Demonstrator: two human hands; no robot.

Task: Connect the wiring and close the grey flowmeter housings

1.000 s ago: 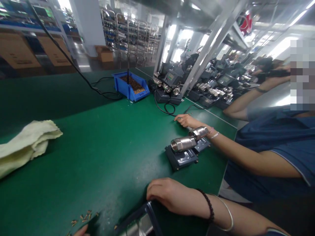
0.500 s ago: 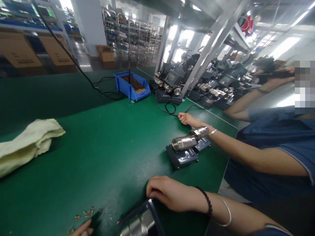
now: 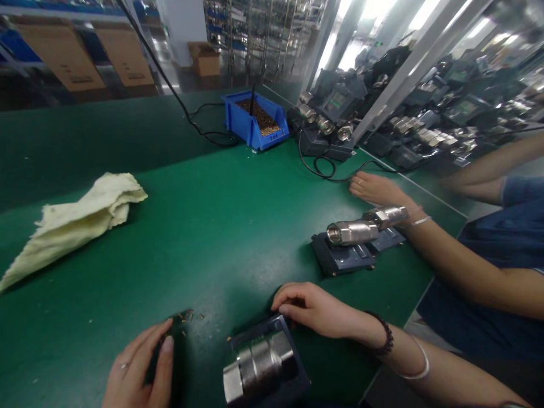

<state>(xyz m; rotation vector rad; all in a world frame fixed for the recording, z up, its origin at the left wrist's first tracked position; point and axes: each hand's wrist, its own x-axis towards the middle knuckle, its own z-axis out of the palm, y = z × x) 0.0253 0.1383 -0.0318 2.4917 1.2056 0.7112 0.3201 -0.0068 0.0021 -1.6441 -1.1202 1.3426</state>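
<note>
- Blue bin (image 3: 255,122): open-topped plastic tray, far ahead of the right hand (image 3: 317,310), well apart from it. It is filled with small brown-gold loose parts, and a thin black rod stands up out of the heap.
- Right hand: fingers bent and close together, tips on the far corner of a dark base (image 3: 293,371) that sits just in front of the wrist. Whether it grips the base or only rests on it, I cannot tell. Bead bracelet and thin bangle on the wrist.
- Metal cylinder (image 3: 257,365): lies on its side on the dark base, just below the right hand's fingers and not touched by them.
- Left hand (image 3: 140,368): fingers stretched out flat and side by side, palm down, nothing clamped. The fingertips lie on a dark patch of the green mat (image 3: 212,226); what is under them is too dark to tell.
- Brass bits (image 3: 187,315): a few tiny loose pieces on the mat, just beyond the left fingertips, between the two hands.
- Cloth (image 3: 80,218): pale yellow, soft and crumpled, well ahead and to the left of the left hand.
- Second base (image 3: 344,258): dark, flat and rectangular, ahead and to the right of the right hand. It carries a shiny ribbed steel barrel (image 3: 352,232) lying on its side.
- Co-worker's hand (image 3: 374,188): palm down on the mat beyond that barrel.
- Mat: smooth, with scuffed pale marks.
</note>
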